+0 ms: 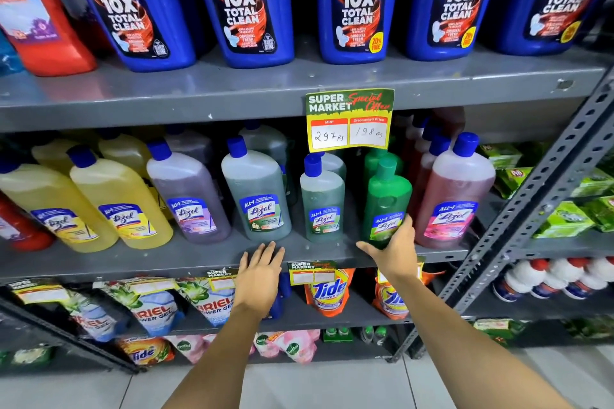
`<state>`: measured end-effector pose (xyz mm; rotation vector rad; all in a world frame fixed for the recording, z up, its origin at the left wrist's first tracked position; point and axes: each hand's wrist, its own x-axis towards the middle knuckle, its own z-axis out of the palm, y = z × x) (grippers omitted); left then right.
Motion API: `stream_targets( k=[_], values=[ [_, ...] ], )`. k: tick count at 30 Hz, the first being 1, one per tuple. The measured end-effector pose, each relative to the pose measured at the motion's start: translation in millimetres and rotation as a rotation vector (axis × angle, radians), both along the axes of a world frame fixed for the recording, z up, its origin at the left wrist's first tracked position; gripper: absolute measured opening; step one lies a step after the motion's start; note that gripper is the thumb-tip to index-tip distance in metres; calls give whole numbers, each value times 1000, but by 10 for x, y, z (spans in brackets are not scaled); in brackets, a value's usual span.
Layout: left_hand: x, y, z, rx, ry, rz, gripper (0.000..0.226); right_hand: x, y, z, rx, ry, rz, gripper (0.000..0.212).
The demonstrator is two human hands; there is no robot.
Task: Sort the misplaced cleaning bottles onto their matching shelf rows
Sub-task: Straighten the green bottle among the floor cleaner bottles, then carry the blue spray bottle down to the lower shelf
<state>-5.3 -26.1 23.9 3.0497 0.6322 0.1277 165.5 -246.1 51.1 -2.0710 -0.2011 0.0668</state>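
Observation:
My right hand grips the base of a bright green Lizol bottle standing on the middle shelf, between a small grey-green bottle and a pink bottle. My left hand lies flat with fingers spread on the front edge of that shelf, below a large grey-green bottle, and holds nothing. Further left in the row stand a purple bottle and yellow bottles.
Blue Harpic bottles fill the top shelf, with a red bottle at its left. A price tag hangs over the middle row. Detergent pouches sit below. A slotted upright borders the right, with green packs beyond.

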Motion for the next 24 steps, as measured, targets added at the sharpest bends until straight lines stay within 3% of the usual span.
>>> stream_targets(
  k=[2,3,5,7,9,12,16,21,24],
  values=[
    [-42,-30,86,-3,-61,-16,43,-167,-59,30,8,-13,-73,120],
    [-89,-47,153,-25,-100,-26,42,-301,-77,32,55,-66,-108,114],
    [-220,-48,331,-37,-223,-60,47,-669,-54,45,181,-256,-83,81],
    [-358,-42,615,-54,-353,-74,47,-1005,106,180,281,-452,81,46],
    [-512,36,966,-13,-518,-70,41,-1225,388,520,381,-562,283,32],
    [-782,279,1632,94,-711,-60,38,-1453,883,1358,452,-789,522,26],
    [-1194,743,2536,221,-851,-16,39,-1604,1522,2451,487,-1106,547,21],
    [-1696,1560,3072,410,-963,38,36,-1865,2330,3072,434,-1212,499,26],
    [-1986,2133,3128,424,-983,13,36,-2039,2898,3178,352,-1184,455,26]
  ],
)
